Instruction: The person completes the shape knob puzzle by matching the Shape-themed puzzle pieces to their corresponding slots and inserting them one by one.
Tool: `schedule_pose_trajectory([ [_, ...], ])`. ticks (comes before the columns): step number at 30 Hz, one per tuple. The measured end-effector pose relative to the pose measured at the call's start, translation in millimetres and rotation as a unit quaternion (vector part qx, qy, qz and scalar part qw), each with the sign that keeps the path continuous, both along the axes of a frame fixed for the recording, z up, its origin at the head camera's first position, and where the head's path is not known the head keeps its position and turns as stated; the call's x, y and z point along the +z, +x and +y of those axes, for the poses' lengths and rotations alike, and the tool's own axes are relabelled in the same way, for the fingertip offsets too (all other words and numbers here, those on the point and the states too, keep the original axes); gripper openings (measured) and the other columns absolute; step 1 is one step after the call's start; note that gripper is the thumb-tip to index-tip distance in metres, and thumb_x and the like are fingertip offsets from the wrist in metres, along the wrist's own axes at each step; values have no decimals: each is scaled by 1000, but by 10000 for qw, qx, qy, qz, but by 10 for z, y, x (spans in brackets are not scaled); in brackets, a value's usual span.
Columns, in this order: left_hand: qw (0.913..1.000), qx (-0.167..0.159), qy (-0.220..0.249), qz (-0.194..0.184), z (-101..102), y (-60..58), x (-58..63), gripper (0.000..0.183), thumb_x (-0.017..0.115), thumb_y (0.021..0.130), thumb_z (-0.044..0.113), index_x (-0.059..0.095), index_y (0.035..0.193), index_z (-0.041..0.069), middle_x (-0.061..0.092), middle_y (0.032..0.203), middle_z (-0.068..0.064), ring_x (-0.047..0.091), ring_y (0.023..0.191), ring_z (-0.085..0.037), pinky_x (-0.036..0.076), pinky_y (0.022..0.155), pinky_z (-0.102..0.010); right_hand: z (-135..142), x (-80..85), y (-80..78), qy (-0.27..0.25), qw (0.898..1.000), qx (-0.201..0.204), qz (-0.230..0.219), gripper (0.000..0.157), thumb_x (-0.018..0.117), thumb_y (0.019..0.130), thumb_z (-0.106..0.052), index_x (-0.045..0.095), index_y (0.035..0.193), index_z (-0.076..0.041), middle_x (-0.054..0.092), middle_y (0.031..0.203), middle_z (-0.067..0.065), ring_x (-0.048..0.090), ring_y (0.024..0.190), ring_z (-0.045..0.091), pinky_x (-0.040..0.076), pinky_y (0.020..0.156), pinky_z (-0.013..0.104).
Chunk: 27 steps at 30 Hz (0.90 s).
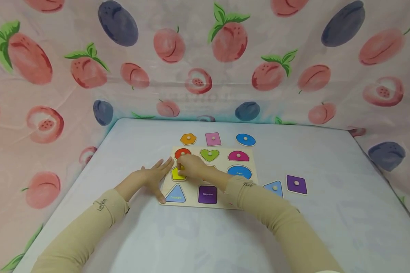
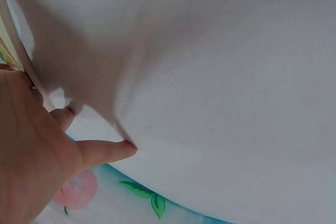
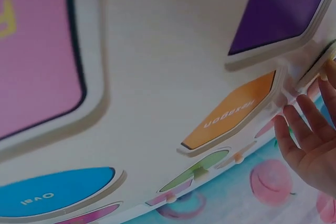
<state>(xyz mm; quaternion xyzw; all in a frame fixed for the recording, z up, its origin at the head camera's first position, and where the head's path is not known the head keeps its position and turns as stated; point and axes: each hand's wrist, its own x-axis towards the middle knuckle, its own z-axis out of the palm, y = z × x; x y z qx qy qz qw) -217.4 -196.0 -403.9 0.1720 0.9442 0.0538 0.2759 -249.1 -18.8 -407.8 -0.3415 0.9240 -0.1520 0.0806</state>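
Right over the board's left side we go, and it all turns on one relation: the yellow piece (image 1: 176, 174) sits directly beneath the fingertips of the right hand (image 1: 193, 166), its visible edge peeping out below them and towards the left hand (image 1: 153, 179). The right forearm reaches across the board (image 1: 192, 194) from the right, so this grip points leftward and down at the piece. No clear long axis here; the shape looks compact, about as wide as it is deep.

And the grip? Thumb and forefinger are drawn close together, apparently pinching the yellow piece from above, though any knob is hidden behind them. Whether the piece lies flush in its recess or sits slightly proud, I can't tell.

Which hand is nearer? The right, plainly. The left spreads its fingers wide along the board's left edge, thumb at the near corner, nothing grasped, just beside the action. The yellow piece is in the middle row, left column: red circle (image 1: 182, 153) just beyond, triangle recess (image 1: 175, 193) just nearer the person.
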Motion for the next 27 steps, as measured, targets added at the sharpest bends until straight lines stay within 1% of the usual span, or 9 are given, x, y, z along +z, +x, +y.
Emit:
schedule_pose_trajectory([
  [4,10000,-3,11,-47,14,17,34,138,84,55,55,-4,152,13,-11,160,-9,-5,146,-39,7,97,-81,-18,-1,23,49,9999,-11,96,13,67,88,-22,67,90,-9,67,84,0,51,71,10,43,67,19],
  [7,10000,9,-21,-96,17,25,53,137,84,56,54,-5,152,13,-12,160,-8,-7,146,-39,7,98,-80,-33,20,30,141,9998,64,138,12,66,89,-20,66,91,-8,68,86,2,55,73,13,47,69,21],
  [10,9999,8,-23,-118,21,25,51,137,84,55,54,-4,152,14,-12,159,-9,-7,145,-39,6,98,-81,-50,29,25,228,9996,45,145,12,66,88,-19,65,90,-7,69,87,2,64,86,16,51,83,25],
  [13,9999,15,-54,-139,33,22,44,137,84,55,54,-5,152,15,-12,160,-8,-7,146,-38,6,98,-80,-57,37,13,298,9995,-28,80,12,67,87,-19,66,91,-7,69,87,2,65,95,18,50,91,28],
  [14,9999,15,-53,-136,35,21,41,137,84,55,55,-5,152,15,-12,160,-8,-7,146,-38,6,98,-80,-56,40,7,328,9994,-28,65,12,68,87,-19,66,91,-7,69,88,2,64,95,18,49,91,27],
  [17,9998,9,-79,-158,39,17,29,137,83,56,55,-6,152,15,-13,159,-7,-8,146,-37,6,99,-80,-45,45,-12,371,9993,15,0,13,69,86,-19,66,91,-7,68,87,3,59,84,16,48,81,24],
  [20,9998,-20,-46,-174,36,16,17,138,83,56,56,-7,152,14,-14,159,-8,-8,146,-38,6,98,-80,-29,39,-37,462,9989,75,3,15,70,86,-22,65,89,-8,64,84,2,52,78,14,45,75,22],
  [24,9999,-18,-22,-160,25,12,18,139,84,55,56,-7,152,14,-14,159,-8,-9,145,-39,5,98,-80,-20,50,-70,578,9981,213,-4,18,70,86,-25,64,89,-9,59,82,0,51,80,14,43,76,23],
  [27,9999,-6,-17,-127,20,5,19,138,84,56,55,-7,152,14,-13,159,-8,-8,145,-39,6,98,-81,-5,75,-87,609,9977,299,-61,19,71,84,-25,64,91,-8,60,84,1,51,81,15,44,79,25],
])
